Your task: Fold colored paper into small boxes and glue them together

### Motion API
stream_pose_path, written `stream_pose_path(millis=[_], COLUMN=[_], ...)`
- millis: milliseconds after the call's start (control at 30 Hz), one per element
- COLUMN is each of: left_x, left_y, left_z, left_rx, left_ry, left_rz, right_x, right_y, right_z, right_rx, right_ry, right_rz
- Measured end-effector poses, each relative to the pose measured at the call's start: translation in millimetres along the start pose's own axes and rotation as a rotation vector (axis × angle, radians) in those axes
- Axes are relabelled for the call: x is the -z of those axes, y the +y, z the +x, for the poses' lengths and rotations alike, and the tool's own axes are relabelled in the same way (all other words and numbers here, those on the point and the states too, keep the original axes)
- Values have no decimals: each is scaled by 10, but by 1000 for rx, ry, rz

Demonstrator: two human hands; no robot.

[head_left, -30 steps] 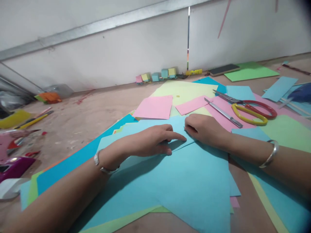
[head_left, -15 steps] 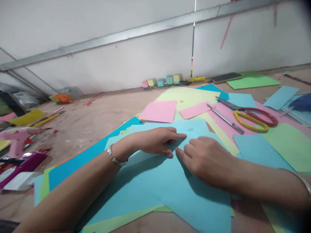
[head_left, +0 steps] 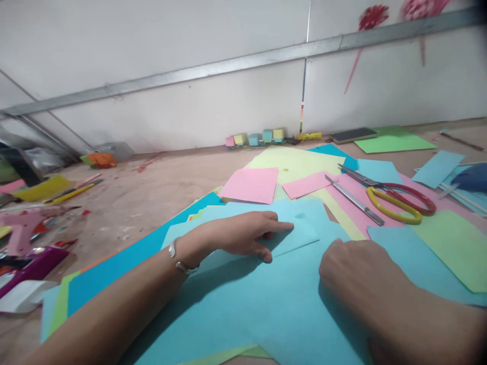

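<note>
My left hand (head_left: 256, 233) presses on a light blue paper piece (head_left: 300, 234), its index finger stretched out and its thumb apart. The straight near edge of this piece shows between my hands and looks like a fold. Beneath it spreads a large light blue sheet (head_left: 266, 299). To the right, my right hand (head_left: 361, 268) is curled into a fist over that sheet, apart from my left hand. Its fingertips are hidden, and I cannot see whether anything is inside. Beyond it lie a craft knife (head_left: 353, 200) and scissors (head_left: 395, 200) with red and yellow handles.
Pink paper (head_left: 251, 185) and a pale yellow sheet (head_left: 297, 158) lie beyond my hands. Small paper blocks (head_left: 254, 138) stand by the wall, near a phone (head_left: 353, 135). A pink glue gun (head_left: 21, 225) and a purple tool (head_left: 34, 268) are at the left.
My right hand has moved right, away from my left hand, and curled into a fist, uncovering the paper's near edge. My left hand keeps its place on the paper. The view has tilted up slightly.
</note>
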State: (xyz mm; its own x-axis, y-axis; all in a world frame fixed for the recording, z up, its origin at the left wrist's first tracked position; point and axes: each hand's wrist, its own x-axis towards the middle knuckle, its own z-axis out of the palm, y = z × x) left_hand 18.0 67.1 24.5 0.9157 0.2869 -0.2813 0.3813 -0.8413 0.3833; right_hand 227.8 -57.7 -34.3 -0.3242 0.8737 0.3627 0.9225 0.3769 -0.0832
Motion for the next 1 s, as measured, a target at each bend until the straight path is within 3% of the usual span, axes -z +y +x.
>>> stream_pose_path(millis=[200, 367, 500, 567, 733, 867, 1000], left_x=[-18, -10, 54, 105, 103, -42, -77], left_y=[-10, -60, -200, -229, -62, 45, 30], left_z=[4, -25, -97, -125, -68, 25, 36], left_rx=[-10, 66, 183, 171, 124, 81, 23], left_ry=[25, 25, 14, 14, 222, 33, -54], left_rz=[-8, -10, -34, -116, -257, -181, -126], right_x=[45, -35, -61, -62, -71, -84, -90], right_y=[-254, -219, -135, -118, -127, -223, -235], right_z=[30, 63, 72, 75, 89, 20, -44], right_rx=[199, 338, 366, 377, 413, 368, 282], right_ry=[-55, -86, -98, -101, -112, -157, -155], right_rz=[-414, -401, -380, -394, -461, -570, -578])
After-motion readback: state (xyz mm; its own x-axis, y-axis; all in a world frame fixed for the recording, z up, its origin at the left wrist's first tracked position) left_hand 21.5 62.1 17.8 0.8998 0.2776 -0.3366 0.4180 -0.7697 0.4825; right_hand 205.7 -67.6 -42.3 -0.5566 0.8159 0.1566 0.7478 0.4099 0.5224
